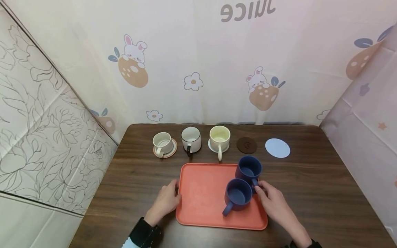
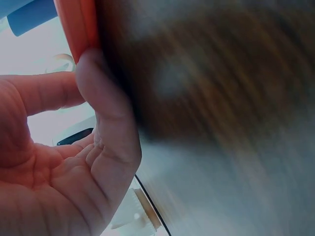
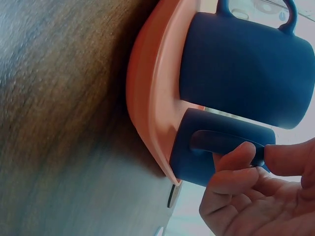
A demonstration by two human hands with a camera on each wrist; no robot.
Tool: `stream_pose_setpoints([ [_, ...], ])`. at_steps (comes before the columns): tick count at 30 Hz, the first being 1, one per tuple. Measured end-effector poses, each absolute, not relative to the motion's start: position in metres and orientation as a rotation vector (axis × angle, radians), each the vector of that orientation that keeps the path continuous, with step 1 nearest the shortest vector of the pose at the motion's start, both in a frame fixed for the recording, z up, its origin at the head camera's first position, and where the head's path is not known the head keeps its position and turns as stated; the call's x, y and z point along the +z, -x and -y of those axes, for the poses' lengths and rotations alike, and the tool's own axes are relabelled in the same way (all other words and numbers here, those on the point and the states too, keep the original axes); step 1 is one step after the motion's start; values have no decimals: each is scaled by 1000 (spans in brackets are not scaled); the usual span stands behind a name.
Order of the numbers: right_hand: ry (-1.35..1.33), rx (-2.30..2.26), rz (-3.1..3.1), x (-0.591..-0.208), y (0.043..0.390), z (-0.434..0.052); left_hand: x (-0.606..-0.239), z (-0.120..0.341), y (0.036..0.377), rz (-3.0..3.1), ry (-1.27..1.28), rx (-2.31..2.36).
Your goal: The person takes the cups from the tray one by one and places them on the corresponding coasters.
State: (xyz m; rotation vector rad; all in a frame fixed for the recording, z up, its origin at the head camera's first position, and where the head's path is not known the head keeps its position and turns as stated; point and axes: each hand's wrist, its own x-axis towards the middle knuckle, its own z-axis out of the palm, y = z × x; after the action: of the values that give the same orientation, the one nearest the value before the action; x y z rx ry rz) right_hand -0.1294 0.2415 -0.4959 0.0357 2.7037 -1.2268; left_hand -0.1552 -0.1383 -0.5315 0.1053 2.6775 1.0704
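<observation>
A dark wood-grain tabletop point(image 1: 310, 193) stands in a corner hung with cream cloth printed with rabbits, flowers and the inverted word "juice"; the left wall carries a line-drawn floral pattern.

Along the far edge, left to right: a cream cup point(image 1: 162, 142) on a tan coaster point(image 1: 172, 151), a white mug with a dark rim point(image 1: 191, 138), a pale yellow mug point(image 1: 219, 138) on a white coaster point(image 1: 212, 147), a bare brown coaster point(image 1: 246, 145) and a bare light blue coaster point(image 1: 277, 148). All three vessels appear empty.

Nearer the person lies an orange tray point(image 1: 204, 196) holding two dark blue mugs, both empty. The far blue mug point(image 1: 248, 169) sits at the tray's far right corner; the near blue mug point(image 1: 237, 196) stands just in front of it, handle pointing toward the person.

The left hand point(image 1: 165, 201) has relaxed fingers, their tips against the tray's left rim. The right hand point(image 1: 274, 203) is at the tray's right edge, thumb and fingers pinching the handle of the far blue mug, as the right wrist view confirms.
</observation>
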Motion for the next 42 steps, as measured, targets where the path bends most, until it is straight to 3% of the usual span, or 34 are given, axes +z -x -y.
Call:
stream_pose_setpoints([
  [15,-71,-1241,-2656,-495,131,-248,-533,138,154,-2662,-74,1072],
  [25,-251,-1723,-2144,-496,137,-246,-532,136,156,-2655,-29,1054],
  [42,-317,-1756,-2094,-496,140,-248,-529,137,156,-2644,-90,1040],
])
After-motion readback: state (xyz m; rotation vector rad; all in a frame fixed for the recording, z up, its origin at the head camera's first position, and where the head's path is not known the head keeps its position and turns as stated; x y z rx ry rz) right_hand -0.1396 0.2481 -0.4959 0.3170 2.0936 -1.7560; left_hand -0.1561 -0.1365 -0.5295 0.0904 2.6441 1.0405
